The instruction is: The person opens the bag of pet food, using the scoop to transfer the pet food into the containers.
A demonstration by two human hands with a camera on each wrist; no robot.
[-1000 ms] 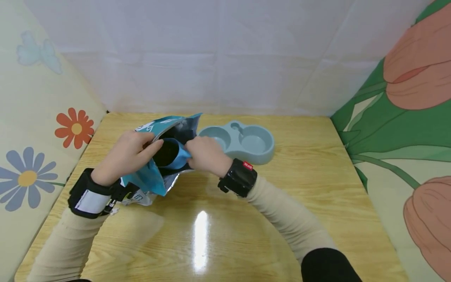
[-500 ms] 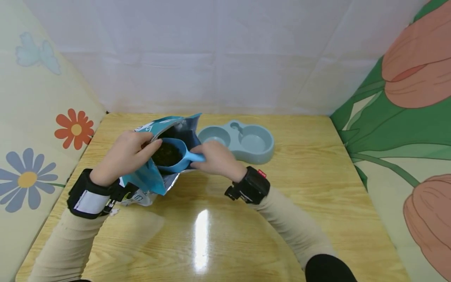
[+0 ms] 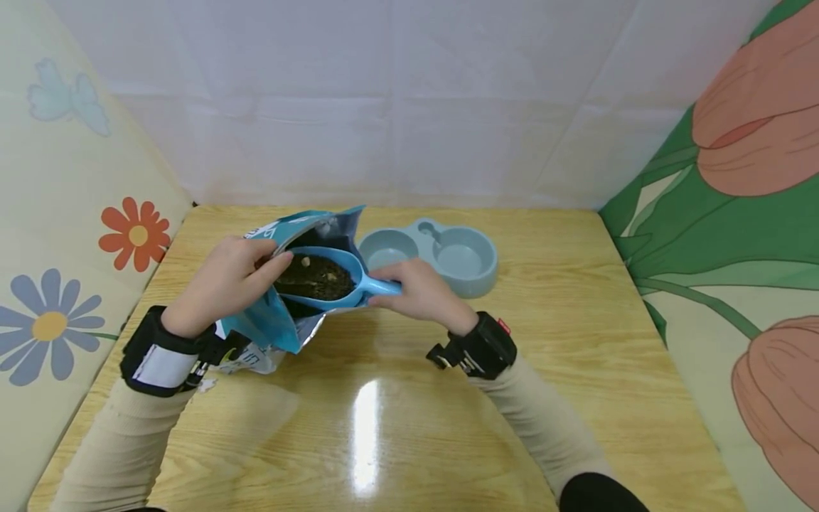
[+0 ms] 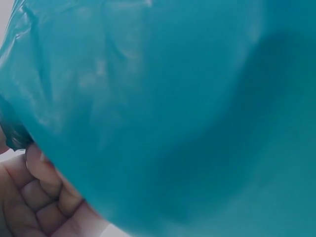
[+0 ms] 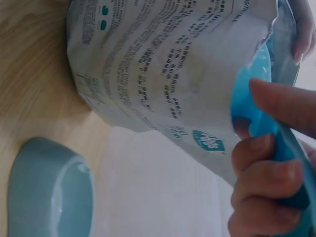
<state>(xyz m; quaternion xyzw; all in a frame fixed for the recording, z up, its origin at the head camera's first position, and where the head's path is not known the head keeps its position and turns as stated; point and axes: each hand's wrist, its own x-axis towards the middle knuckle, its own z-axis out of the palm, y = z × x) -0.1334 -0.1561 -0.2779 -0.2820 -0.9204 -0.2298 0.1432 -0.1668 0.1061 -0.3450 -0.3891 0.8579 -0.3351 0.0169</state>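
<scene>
My left hand [image 3: 227, 284] grips the near-left rim of an opened teal and white foil bag [image 3: 271, 323]. In the left wrist view the bag's teal side [image 4: 173, 98] fills most of the picture, with curled fingers [image 4: 49, 197] at its edge. My right hand [image 3: 419, 293] holds a blue scoop [image 3: 360, 284] by its handle. The scoop's bowl lies in the bag's mouth, filled with dark brown, soil-like loose stuff [image 3: 320, 277] with a few pale bits. In the right wrist view the bag's printed side [image 5: 163, 69] and the fingers round the handle show.
A grey-green double bowl [image 3: 470, 288] stands on the wooden table [image 3: 512, 427] behind and right of the bag, partly behind my right hand. A white cloth [image 3: 397, 107] hangs at the back. Flower-printed panels [image 3: 57, 213] stand at both sides.
My right hand has drawn the scoop back to the right, so its bowl and dark contents now show at the bag's mouth. My left hand and the bag have stayed put.
</scene>
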